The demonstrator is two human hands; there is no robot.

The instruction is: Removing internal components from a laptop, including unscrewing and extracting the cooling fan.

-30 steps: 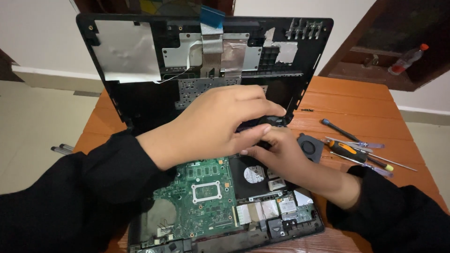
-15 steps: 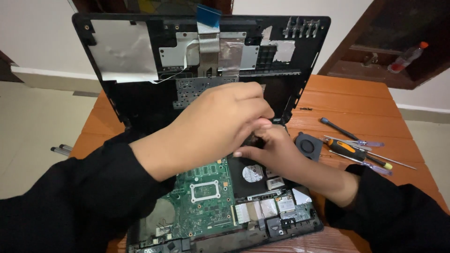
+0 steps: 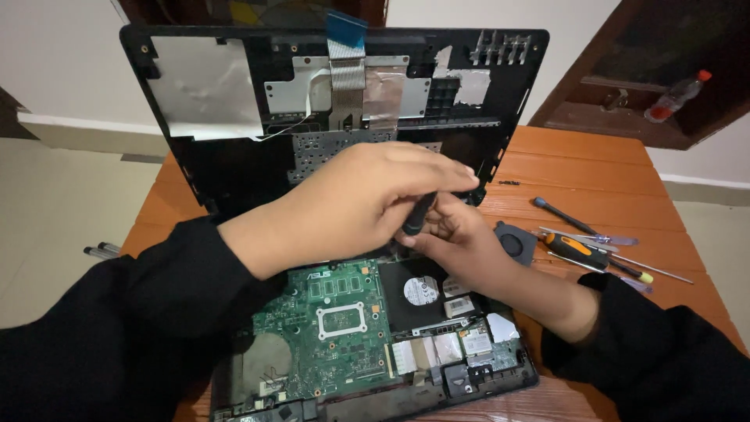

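At frame centre, the left hand [image 3: 351, 203] is closed around a dark-handled screwdriver [image 3: 416, 215]; the right hand [image 3: 461, 238] pinches its lower end above the opened laptop [image 3: 375, 344]. The tool looks light and stiff, best gripped by its handle; the green motherboard [image 3: 336, 328] looks fragile

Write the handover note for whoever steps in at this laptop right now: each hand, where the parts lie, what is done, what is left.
Left hand: closed around a dark screwdriver handle, tip hidden behind the hands near the right hinge.
Right hand: beneath the left, steadying at the same spot; what it grips cannot be told.
Laptop: on the wooden table, cover tilted up, green motherboard and hard drive exposed.
To the right: small fan, orange-handled screwdriver, other thin tools.
Done: cover opened, fan out.
Left: board and drive still seated; the hinge-area work is unfinished.
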